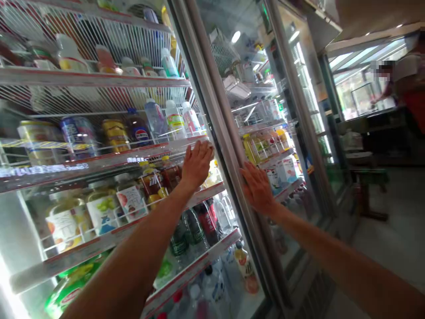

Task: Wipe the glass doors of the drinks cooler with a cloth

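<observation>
My left hand (198, 165) is raised against the glass door of a drinks fridge, by a shelf edge, with its fingers stretched out. A small pale patch shows at its fingertips; I cannot make out what it is. My right hand (258, 187) lies with its fingers against the metal door frame (229, 128) between two glass doors. Behind the glass near my left hand stand a Pepsi bottle (139, 129), several clear bottles and brown drink bottles (153, 180). Yellow juice bottles (255, 148) show behind the door beside my right hand.
Several wire shelves with pale front rails (96, 79) hold cans, cartons and bottles. Green-wrapped bottles (75, 283) lie low at the left. Another glass door stands further right. A person (410, 73) is at a dark counter (372, 115) at the far right, near a stool (360, 157).
</observation>
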`<state>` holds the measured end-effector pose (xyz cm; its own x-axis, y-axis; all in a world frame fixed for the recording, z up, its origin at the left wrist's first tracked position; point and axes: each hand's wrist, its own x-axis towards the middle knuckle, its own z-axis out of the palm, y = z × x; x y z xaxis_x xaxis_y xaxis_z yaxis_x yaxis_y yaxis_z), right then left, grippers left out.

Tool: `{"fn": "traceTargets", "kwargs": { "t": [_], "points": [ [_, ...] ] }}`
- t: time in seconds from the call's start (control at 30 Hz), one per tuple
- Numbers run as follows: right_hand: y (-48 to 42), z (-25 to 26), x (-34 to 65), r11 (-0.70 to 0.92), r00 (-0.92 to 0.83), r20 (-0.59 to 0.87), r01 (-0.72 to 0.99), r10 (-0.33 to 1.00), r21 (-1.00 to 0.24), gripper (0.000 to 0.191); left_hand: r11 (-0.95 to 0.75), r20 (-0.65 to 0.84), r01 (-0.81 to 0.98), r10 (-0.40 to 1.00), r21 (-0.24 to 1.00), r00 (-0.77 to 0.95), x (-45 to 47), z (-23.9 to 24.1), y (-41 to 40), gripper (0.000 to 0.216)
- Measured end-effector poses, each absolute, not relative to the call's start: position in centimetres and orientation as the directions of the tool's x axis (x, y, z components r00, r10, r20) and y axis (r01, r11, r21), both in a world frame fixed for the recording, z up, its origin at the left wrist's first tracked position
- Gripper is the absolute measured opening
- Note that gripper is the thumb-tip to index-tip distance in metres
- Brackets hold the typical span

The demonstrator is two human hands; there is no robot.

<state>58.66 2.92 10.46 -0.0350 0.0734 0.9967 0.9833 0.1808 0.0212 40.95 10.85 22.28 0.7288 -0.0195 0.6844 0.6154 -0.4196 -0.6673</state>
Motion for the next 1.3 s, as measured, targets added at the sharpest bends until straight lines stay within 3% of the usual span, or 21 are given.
{"fn": "traceTargets", "kwargs": {
  "t": [0.17,0.3,0.37,0.5,0.53,0.63,0.7,0.8,0.87,0.93,1.0,1.07,1.13,1.23,1.3],
  "points": [
    [2.5,10.5,58.9,0.168,-0.038,0.995,0.985,0.094,0.021,0.046,-0.467,0.467,0.387,-0.064,-0.795,0.882,40.9,21.6,10.4,0.034],
    [2.4,10.4,58.4,0.186,-0.041,0.994,0.982,0.105,0.020,0.047,-0.416,0.702,0.629,-0.032,-0.657,0.712,38.4,23.2,10.5,0.046],
    [2.5,10.4,57.7,0.199,-0.048,0.992,0.980,0.115,0.024,0.047,-0.388,0.727,0.662,-0.028,-0.641,0.686,36.9,23.0,10.4,0.049],
    [3.1,10.8,55.8,0.224,-0.057,0.987,0.974,0.148,0.023,0.047,-0.390,0.409,0.360,-0.048,-0.848,0.911,34.3,21.2,10.0,0.046],
    [3.2,10.9,55.3,0.231,-0.057,0.987,0.973,0.151,0.021,0.047,-0.385,0.424,0.376,-0.045,-0.843,0.905,33.5,21.3,9.9,0.046],
    [3.7,11.1,53.7,0.254,-0.055,0.987,0.967,0.149,0.015,0.045,-0.339,0.699,0.652,-0.025,-0.678,0.714,31.2,22.2,9.5,0.050],
    [3.9,11.2,52.6,0.276,-0.059,0.987,0.961,0.151,0.015,0.044,-0.317,0.765,0.718,-0.040,-0.619,0.642,29.6,22.2,9.3,0.053],
    [4.1,11.4,51.0,0.313,-0.068,0.986,0.950,0.153,0.017,0.044,-0.326,0.539,0.488,-0.086,-0.810,0.838,26.9,20.2,8.8,0.054],
    [4.2,11.7,49.9,0.336,-0.082,0.985,0.941,0.153,0.026,0.045,-0.331,0.406,0.359,-0.085,-0.873,0.910,24.8,19.4,8.4,0.055],
    [4.4,12.0,48.8,0.358,-0.097,0.984,0.933,0.150,0.037,0.046,-0.309,0.544,0.505,-0.051,-0.806,0.837,22.4,19.8,8.0,0.054],
    [4.5,12.3,47.6,0.378,-0.110,0.983,0.925,0.148,0.046,0.046,-0.261,0.793,0.759,-0.050,-0.597,0.607,20.1,21.0,7.5,0.052],
    [4.6,12.4,46.3,0.394,-0.113,0.982,0.918,0.149,0.046,0.046,-0.237,0.909,0.878,-0.079,-0.415,0.408,18.3,21.6,7.1,0.051],
    [4.8,12.6,45.0,0.413,-0.127,0.980,0.909,0.152,0.054,0.046,-0.249,0.898,0.864,-0.065,-0.438,0.436,17.1,21.1,6.6,0.049],
    [5.0,12.8,43.1,0.438,-0.168,0.975,0.895,0.146,0.088,0.045,-0.298,0.714,0.693,0.052,-0.656,0.698,15.2,20.0,5.8,0.044],
    [5.0,13.0,42.2,0.446,-0.183,0.973,0.889,0.140,0.104,0.045,-0.260,0.752,0.741,0.075,-0.619,0.655,13.1,20.3,5.3,0.043]
  ]
}}
